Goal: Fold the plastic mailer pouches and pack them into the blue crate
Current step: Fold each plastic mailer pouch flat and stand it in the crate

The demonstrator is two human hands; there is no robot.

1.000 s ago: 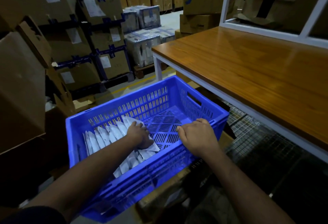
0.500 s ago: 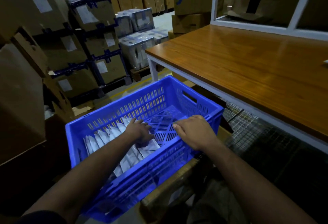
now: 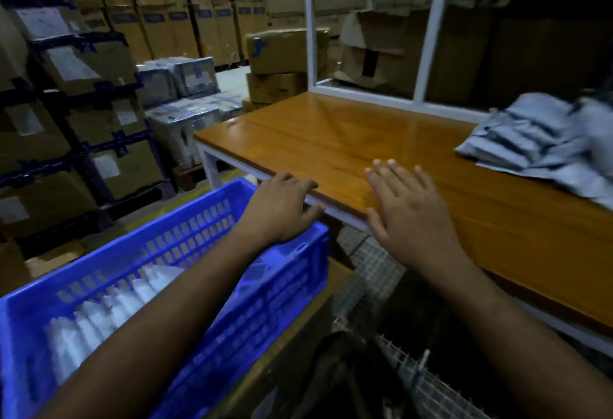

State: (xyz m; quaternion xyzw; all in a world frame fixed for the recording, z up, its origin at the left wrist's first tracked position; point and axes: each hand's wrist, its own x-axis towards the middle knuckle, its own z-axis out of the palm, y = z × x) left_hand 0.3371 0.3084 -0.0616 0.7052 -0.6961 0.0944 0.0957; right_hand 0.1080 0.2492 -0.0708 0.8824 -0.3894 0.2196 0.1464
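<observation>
The blue slotted plastic crate [image 3: 185,272] stood left of the brown wooden desk [image 3: 331,140], with white folded plastic mailer pouches [image 3: 109,306] standing in a row inside. Grey unfolded pouches [image 3: 544,140], blurred, lay heaped on the desk. The left hand [image 3: 282,209], fingers loose, and right hand [image 3: 408,213], fingers spread, held nothing.

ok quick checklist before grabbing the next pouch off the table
1. Left hand free: ok, holds nothing, above the blue plastic crate.
2. Right hand free: ok, fingers straight over the wooden table.
3. Grey plastic mailer pouches in view: ok, piled at the table's right.
4. Room in crate: ok, white folded pouches fill only its left part.
5. Pile within reach: cannot tell.
</observation>
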